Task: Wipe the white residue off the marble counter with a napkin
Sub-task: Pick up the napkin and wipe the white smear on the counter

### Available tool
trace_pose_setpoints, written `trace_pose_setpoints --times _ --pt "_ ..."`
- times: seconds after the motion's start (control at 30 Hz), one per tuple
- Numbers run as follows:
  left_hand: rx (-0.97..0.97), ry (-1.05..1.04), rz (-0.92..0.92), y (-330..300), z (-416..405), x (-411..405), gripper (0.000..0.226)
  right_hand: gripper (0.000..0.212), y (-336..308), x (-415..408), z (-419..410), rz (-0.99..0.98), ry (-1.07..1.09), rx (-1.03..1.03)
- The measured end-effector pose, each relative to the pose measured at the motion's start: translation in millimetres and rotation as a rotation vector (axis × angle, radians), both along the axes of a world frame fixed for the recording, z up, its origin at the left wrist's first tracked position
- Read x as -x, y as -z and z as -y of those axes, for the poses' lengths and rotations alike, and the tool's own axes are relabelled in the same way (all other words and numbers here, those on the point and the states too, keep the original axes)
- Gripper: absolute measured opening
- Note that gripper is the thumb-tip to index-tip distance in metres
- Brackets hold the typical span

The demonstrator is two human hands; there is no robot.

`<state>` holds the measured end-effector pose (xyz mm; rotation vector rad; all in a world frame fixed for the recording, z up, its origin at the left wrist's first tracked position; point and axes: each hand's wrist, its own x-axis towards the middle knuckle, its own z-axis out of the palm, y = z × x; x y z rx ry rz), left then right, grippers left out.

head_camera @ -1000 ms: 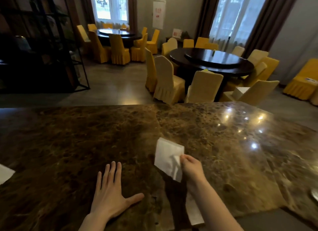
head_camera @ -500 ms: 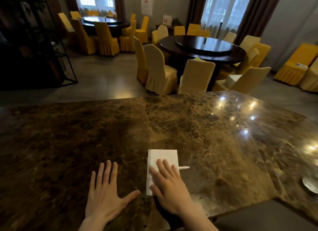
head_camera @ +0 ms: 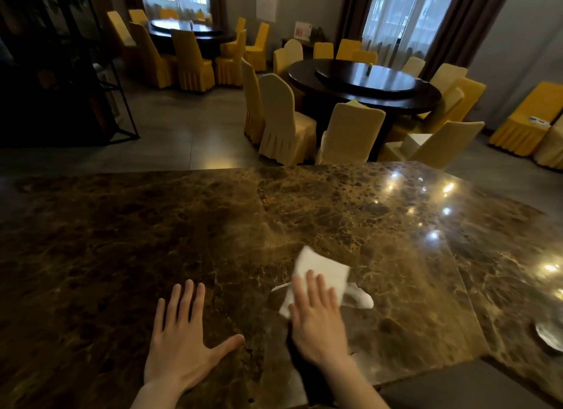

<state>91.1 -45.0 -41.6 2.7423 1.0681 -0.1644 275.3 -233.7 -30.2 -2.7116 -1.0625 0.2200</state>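
Note:
A folded white napkin [head_camera: 323, 268] lies flat on the brown marble counter [head_camera: 182, 232], near its front edge. My right hand [head_camera: 316, 320] rests palm down on the napkin's near half, fingers stretched out and pressing it to the stone. White residue [head_camera: 361, 297] shows as a smear right of the napkin, and a thinner streak pokes out at its left side. My left hand [head_camera: 182, 338] lies flat on the bare counter to the left, fingers spread, holding nothing.
A round shiny dish [head_camera: 550, 337] sits at the counter's right edge. Beyond the counter stand yellow covered chairs [head_camera: 283, 119] around a dark round table [head_camera: 365, 82]. A black metal shelf frame [head_camera: 115, 73] stands at the far left.
My right hand brought the napkin down from the air onto the counter, pressed on it, then pushed it away and to the right, turning it. White smears now show beside it. The left hand stayed put.

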Motion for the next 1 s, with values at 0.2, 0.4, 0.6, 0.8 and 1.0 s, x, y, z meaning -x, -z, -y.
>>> trace_pose_setpoints --times 0.2,0.4,0.6,0.8,1.0 --pt "0.009 0.000 -0.048 -9.9 1.4 -2.4 0.143 0.056 1.9 19.0 -0.2 -0.018 -0.284 -0.053" --pt "0.028 -0.013 -0.058 -11.8 4.3 -3.3 0.143 0.056 -5.4 -31.2 33.6 -0.023 0.129 -0.042" --pt "0.032 -0.010 -0.044 -7.5 0.6 -3.5 0.140 0.055 1.5 24.9 -11.0 -0.080 -0.254 -0.140" --pt "0.020 -0.015 -0.019 -6.5 2.0 -3.0 0.140 0.065 -13.1 -15.1 20.7 -0.025 -0.067 -0.255" --pt "0.006 -0.018 -0.020 -5.3 1.4 -3.3 0.140 0.035 -26.3 -33.4 11.4 -0.055 -0.025 -0.276"
